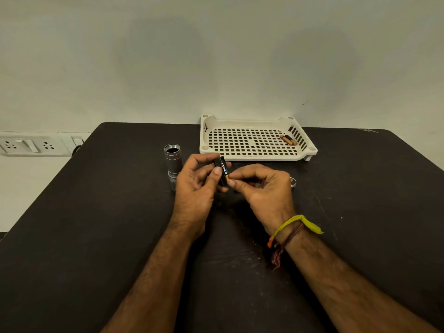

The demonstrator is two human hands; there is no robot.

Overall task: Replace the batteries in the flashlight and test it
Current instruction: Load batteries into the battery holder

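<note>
A grey metal flashlight body stands upright on the dark table with its open threaded end up, just left of my hands. My left hand grips a black battery holder with a black-and-copper battery in it. My right hand pinches the copper end of that battery with thumb and forefinger. A small metal cap lies on the table behind my right hand, partly hidden.
A white perforated plastic tray sits at the back of the table, with two batteries lying near its right wall. A white socket panel is on the wall at the left.
</note>
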